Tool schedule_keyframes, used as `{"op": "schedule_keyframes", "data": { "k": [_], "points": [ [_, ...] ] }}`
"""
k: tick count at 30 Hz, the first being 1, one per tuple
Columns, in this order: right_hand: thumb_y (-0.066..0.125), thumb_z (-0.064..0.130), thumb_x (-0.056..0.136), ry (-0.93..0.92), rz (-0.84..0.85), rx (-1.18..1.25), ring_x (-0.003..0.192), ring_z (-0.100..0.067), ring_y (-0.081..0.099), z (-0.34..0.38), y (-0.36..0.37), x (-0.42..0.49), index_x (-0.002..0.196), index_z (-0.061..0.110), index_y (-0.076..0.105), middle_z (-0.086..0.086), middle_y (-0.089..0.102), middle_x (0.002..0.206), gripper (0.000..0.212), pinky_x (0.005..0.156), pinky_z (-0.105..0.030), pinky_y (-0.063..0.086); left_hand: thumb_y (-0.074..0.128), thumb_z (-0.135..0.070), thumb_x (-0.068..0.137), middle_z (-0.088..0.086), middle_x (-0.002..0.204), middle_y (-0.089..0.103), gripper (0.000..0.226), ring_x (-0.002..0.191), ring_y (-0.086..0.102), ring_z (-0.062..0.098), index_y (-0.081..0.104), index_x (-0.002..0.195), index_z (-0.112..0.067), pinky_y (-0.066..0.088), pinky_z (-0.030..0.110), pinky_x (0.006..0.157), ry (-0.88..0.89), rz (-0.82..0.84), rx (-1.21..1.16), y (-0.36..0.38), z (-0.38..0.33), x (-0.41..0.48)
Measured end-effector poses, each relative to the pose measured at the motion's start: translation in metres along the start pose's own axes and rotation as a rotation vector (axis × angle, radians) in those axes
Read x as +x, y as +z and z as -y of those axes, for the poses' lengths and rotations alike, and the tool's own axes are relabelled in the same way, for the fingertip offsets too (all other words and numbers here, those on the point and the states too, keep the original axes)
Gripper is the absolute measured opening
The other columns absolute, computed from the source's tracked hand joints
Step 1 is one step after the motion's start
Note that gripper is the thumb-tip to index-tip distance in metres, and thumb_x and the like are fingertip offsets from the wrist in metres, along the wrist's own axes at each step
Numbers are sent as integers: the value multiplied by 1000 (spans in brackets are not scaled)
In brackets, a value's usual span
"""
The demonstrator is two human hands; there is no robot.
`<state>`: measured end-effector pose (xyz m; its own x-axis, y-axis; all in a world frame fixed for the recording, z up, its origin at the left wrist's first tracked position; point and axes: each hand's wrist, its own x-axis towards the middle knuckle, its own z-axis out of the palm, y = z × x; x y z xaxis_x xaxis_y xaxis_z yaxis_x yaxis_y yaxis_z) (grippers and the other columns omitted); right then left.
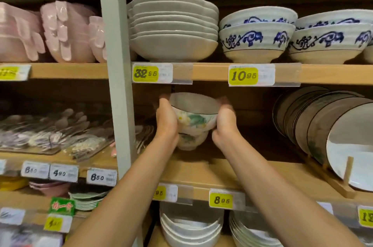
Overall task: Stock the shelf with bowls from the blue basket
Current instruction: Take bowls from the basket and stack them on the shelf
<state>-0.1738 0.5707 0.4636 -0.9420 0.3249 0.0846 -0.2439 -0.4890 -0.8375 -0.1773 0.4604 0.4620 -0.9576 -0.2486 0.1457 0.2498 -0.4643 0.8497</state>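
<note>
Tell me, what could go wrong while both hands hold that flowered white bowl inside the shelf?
1. The white ceramic bowl with the green leaf painting, gripped by the left hand and right hand, could knock the similar bowl beneath it and chip.
2. Its rim sits close under the wooden shelf board above, so lifting might bump it.

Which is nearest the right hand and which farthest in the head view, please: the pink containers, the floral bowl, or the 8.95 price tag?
1. floral bowl, gripped by the right hand itself.
2. 8.95 price tag, shelf edge below.
3. pink containers, upper shelf, far left.
</note>
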Motion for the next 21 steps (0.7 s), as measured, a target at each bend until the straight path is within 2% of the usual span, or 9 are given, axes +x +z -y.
{"op": "schedule_keyframes", "data": {
  "k": [3, 5, 6, 7, 9, 11, 13, 18, 21],
  "points": [
    [52, 35, 89, -36, -23, -134, 102, -35, 64, 0, 14, 34, 118, 10, 63, -16, 67, 112, 40, 89, -40, 53, 36, -46, 97, 12, 127, 62, 50, 116, 59, 31, 56, 132, -17, 44, 45, 106, 43, -84, 63, 5, 3, 28],
    [43, 31, 97, -82, 28, -254, 111, -37, 59, -5, 16, 57, 125, 4, 58, -21, 60, 123, 41, 74, -22, 50, 34, -49, 100, 13, 135, 57, 53, 122, 53, 33, 48, 139, -15, 38, 42, 110, 103, -158, 154, 10, 5, 43],
    [39, 31, 100, -111, 34, -294, 110, -35, 58, -7, 17, 65, 126, 3, 57, -21, 59, 126, 42, 63, -16, 46, 33, -47, 101, 14, 137, 53, 51, 124, 51, 34, 45, 140, -14, 36, 39, 110, 134, -203, 221, 11, 5, 49],
    [38, 34, 100, -118, 41, -327, 107, -33, 58, -9, 17, 70, 126, 5, 56, -20, 59, 126, 44, 62, -16, 46, 32, -43, 102, 16, 139, 51, 50, 126, 49, 35, 43, 140, -13, 35, 37, 108, 155, -235, 284, 12, 6, 55],
    [36, 50, 91, -92, 43, -360, 112, -30, 57, -15, 17, 76, 127, 13, 58, -17, 59, 126, 55, 88, -32, 50, 29, -40, 102, 19, 140, 49, 47, 126, 47, 36, 44, 138, -12, 35, 38, 102, 181, -252, 382, 12, 14, 62],
    [33, 58, 80, -73, 34, -376, 119, -34, 52, -21, 17, 81, 124, 18, 59, -15, 58, 128, 65, 104, -47, 40, 28, -40, 102, 19, 139, 50, 47, 124, 48, 36, 46, 136, -13, 34, 37, 96, 200, -242, 425, 10, 21, 68],
    [35, 57, 79, -67, 11, -361, 118, -35, 52, -23, 18, 85, 124, 17, 59, -15, 58, 127, 65, 105, -49, 38, 26, -41, 102, 16, 138, 50, 47, 122, 49, 34, 47, 135, -15, 35, 36, 95, 219, -225, 446, 8, 26, 73],
    [35, 46, 91, -78, 20, -408, 114, -33, 53, -32, 17, 98, 118, 18, 60, -12, 59, 122, 46, 103, -47, 39, 26, -41, 103, 11, 140, 47, 46, 125, 46, 30, 45, 139, -18, 27, 30, 89, 266, -199, 536, 4, 35, 82],
    [32, 45, 94, -83, 19, -463, 113, -33, 54, -41, 13, 104, 121, 16, 60, -14, 58, 126, 48, 100, -43, 41, 29, -43, 101, 11, 139, 50, 46, 124, 47, 32, 47, 137, -20, 27, 31, 89, 245, -224, 520, 2, 42, 82]
  ]
}}
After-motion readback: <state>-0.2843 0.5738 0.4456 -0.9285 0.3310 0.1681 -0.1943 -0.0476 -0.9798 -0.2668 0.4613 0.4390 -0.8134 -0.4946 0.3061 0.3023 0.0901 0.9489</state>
